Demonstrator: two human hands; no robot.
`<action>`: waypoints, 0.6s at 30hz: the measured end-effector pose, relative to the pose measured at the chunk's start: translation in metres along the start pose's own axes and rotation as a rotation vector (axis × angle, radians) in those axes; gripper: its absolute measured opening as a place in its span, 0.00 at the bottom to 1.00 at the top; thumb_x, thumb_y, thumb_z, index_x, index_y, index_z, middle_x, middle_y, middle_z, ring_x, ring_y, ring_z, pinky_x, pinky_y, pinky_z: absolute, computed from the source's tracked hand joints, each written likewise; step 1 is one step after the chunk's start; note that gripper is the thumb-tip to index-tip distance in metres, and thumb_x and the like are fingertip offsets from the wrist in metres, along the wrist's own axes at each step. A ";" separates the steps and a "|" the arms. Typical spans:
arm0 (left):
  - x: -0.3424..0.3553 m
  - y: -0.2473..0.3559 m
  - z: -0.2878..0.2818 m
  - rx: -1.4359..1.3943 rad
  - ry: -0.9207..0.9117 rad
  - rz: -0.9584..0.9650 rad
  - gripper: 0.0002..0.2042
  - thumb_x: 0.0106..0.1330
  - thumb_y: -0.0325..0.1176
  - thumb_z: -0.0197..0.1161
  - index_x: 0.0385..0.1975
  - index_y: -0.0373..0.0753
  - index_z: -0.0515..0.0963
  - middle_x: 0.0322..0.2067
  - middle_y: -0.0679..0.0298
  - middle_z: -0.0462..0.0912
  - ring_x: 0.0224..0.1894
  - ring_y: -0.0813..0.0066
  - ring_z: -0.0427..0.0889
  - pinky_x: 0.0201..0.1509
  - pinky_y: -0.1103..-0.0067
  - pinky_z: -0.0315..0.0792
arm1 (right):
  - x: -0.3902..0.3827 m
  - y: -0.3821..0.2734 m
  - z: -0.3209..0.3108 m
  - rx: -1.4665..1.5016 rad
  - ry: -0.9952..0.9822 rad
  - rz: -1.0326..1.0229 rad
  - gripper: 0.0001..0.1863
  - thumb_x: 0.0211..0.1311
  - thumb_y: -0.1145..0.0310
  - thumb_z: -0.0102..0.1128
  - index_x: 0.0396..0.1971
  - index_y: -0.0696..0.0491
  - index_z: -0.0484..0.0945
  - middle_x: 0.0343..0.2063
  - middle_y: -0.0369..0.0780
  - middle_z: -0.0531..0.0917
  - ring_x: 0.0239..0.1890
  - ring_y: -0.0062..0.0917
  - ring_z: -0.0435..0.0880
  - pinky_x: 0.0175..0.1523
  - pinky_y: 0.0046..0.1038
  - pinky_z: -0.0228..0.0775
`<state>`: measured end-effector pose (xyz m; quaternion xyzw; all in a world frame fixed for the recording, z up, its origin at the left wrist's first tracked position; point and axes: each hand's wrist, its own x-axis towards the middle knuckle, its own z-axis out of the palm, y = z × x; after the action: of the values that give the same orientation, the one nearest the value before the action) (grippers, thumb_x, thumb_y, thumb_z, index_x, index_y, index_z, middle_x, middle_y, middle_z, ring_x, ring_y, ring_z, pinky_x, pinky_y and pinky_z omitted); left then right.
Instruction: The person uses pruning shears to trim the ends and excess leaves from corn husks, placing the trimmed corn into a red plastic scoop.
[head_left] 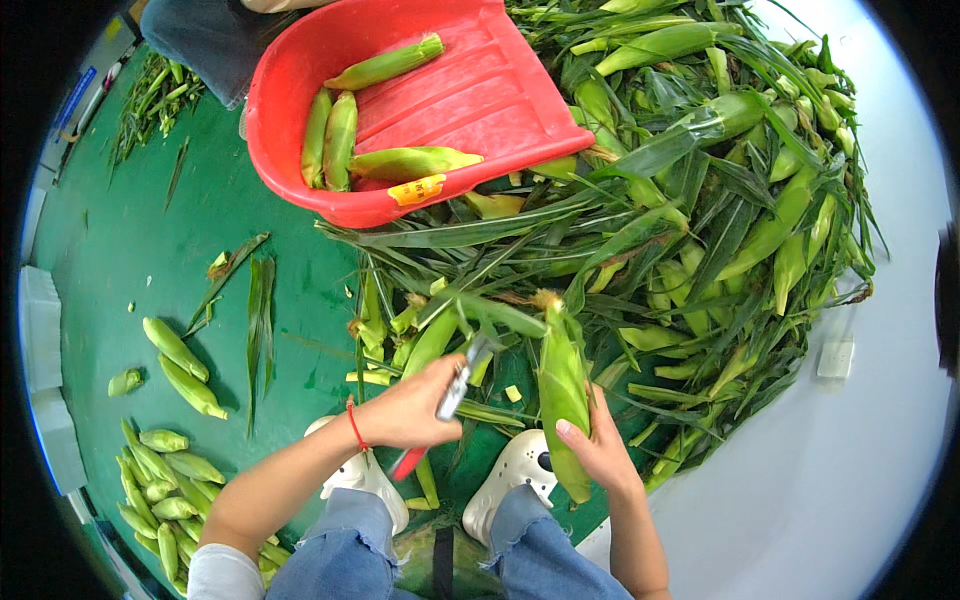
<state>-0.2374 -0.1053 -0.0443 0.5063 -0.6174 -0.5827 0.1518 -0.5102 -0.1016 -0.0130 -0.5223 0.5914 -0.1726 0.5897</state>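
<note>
In my right hand (602, 440) is an ear of corn (563, 405) in its green husk, upright with the brown silk at its top; my fingers wrap its right side. My left hand (415, 400) is closed around pruning shears (455, 390) with a silver metal body and a red handle end. The tips of the shears are blurred and lie a little left of the corn. A large heap of husked ears and long leaves (700, 210) spreads beyond and to the right of my hands.
A red plastic scoop-shaped basin (540, 95) holding several ears stands at the far side, near another person's leg (205, 45). Trimmed ears (160, 490) are piled at lower left on the green floor (300, 350). My white clogs (510, 475) are below my hands.
</note>
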 end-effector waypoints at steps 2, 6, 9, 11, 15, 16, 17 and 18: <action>-0.006 -0.001 0.006 -0.001 -0.219 0.058 0.40 0.45 0.33 0.61 0.62 0.33 0.52 0.43 0.49 0.65 0.45 0.57 0.69 0.49 0.71 0.67 | -0.002 -0.002 -0.005 -0.195 -0.025 -0.032 0.39 0.52 0.52 0.62 0.59 0.58 0.58 0.50 0.49 0.72 0.51 0.37 0.74 0.56 0.31 0.65; 0.001 0.006 0.011 -0.110 -0.203 0.055 0.38 0.46 0.33 0.60 0.59 0.31 0.52 0.43 0.52 0.65 0.44 0.60 0.69 0.47 0.72 0.67 | -0.008 -0.008 -0.003 -0.449 -0.072 -0.148 0.37 0.52 0.50 0.64 0.56 0.56 0.64 0.48 0.49 0.75 0.49 0.40 0.76 0.52 0.33 0.68; 0.007 0.002 0.002 0.035 -0.158 0.143 0.34 0.45 0.33 0.61 0.55 0.31 0.56 0.44 0.50 0.65 0.41 0.58 0.70 0.45 0.70 0.68 | -0.013 -0.009 0.001 -0.563 -0.009 -0.185 0.36 0.49 0.51 0.66 0.56 0.53 0.67 0.43 0.48 0.76 0.45 0.40 0.78 0.48 0.35 0.70; 0.007 -0.004 -0.003 0.240 -0.170 0.232 0.33 0.44 0.33 0.61 0.53 0.30 0.57 0.44 0.49 0.65 0.40 0.56 0.70 0.43 0.69 0.69 | -0.015 -0.022 0.002 -0.681 -0.003 -0.107 0.36 0.48 0.51 0.66 0.55 0.53 0.67 0.39 0.47 0.76 0.42 0.40 0.78 0.47 0.36 0.71; 0.005 0.003 -0.005 0.197 -0.159 0.221 0.28 0.43 0.33 0.62 0.47 0.32 0.64 0.32 0.51 0.73 0.34 0.55 0.76 0.37 0.67 0.70 | -0.015 -0.022 0.001 -0.772 0.018 -0.122 0.37 0.46 0.51 0.67 0.56 0.51 0.68 0.34 0.46 0.74 0.39 0.39 0.78 0.45 0.35 0.71; 0.004 0.005 -0.008 0.159 -0.191 0.142 0.24 0.44 0.33 0.62 0.43 0.33 0.68 0.23 0.53 0.75 0.27 0.55 0.78 0.31 0.67 0.71 | -0.013 -0.021 -0.001 -0.759 0.009 -0.121 0.37 0.46 0.51 0.67 0.56 0.52 0.67 0.34 0.46 0.74 0.39 0.38 0.78 0.45 0.34 0.71; 0.005 -0.004 -0.006 0.122 -0.125 0.171 0.21 0.44 0.33 0.62 0.40 0.34 0.70 0.20 0.55 0.75 0.23 0.56 0.77 0.28 0.68 0.71 | -0.014 -0.018 -0.004 -0.753 0.000 -0.115 0.38 0.46 0.52 0.68 0.56 0.52 0.67 0.34 0.45 0.74 0.39 0.37 0.78 0.45 0.32 0.71; 0.005 -0.015 -0.002 0.144 -0.038 0.143 0.20 0.44 0.33 0.61 0.39 0.33 0.70 0.20 0.55 0.75 0.22 0.56 0.77 0.27 0.68 0.71 | -0.012 -0.013 -0.010 -0.635 -0.077 -0.106 0.38 0.46 0.52 0.68 0.57 0.54 0.67 0.36 0.44 0.74 0.41 0.35 0.78 0.47 0.30 0.70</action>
<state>-0.2313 -0.1074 -0.0592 0.4594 -0.6950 -0.5339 0.1443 -0.5164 -0.1007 0.0065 -0.7164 0.5649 0.0096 0.4094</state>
